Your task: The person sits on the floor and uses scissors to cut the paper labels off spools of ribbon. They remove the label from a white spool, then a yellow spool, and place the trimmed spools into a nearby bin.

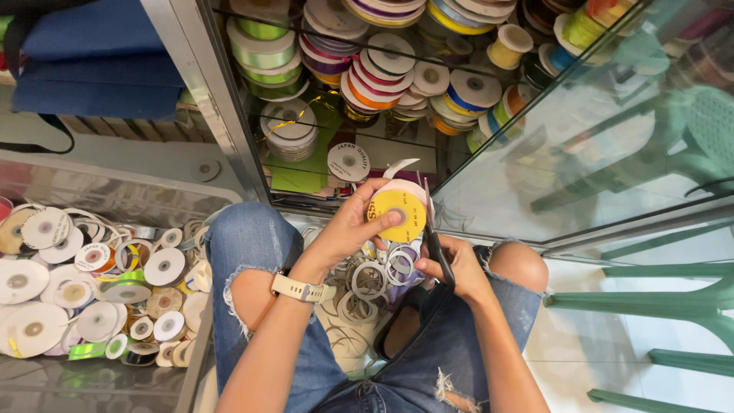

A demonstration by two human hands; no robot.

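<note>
My left hand (353, 226) grips a ribbon spool (399, 212) with a yellow round face and pale pink ribbon, held up over my knees. A loose tail of ribbon curls off its top. My right hand (457, 268) holds black-handled scissors (436, 243) whose blades point up along the spool's right edge. I cannot tell whether the blades touch the ribbon. A pale watch sits on my left wrist. Below the hands, on the floor between my knees, lie several empty white cardboard rings (375, 277).
An open glass cabinet (229, 115) ahead holds stacks of coloured ribbon spools (382, 69); its glass door (596, 130) swings out to the right. A tray (191, 359) of many loose spools sits at left. Green plastic chair legs (657, 302) stand at right.
</note>
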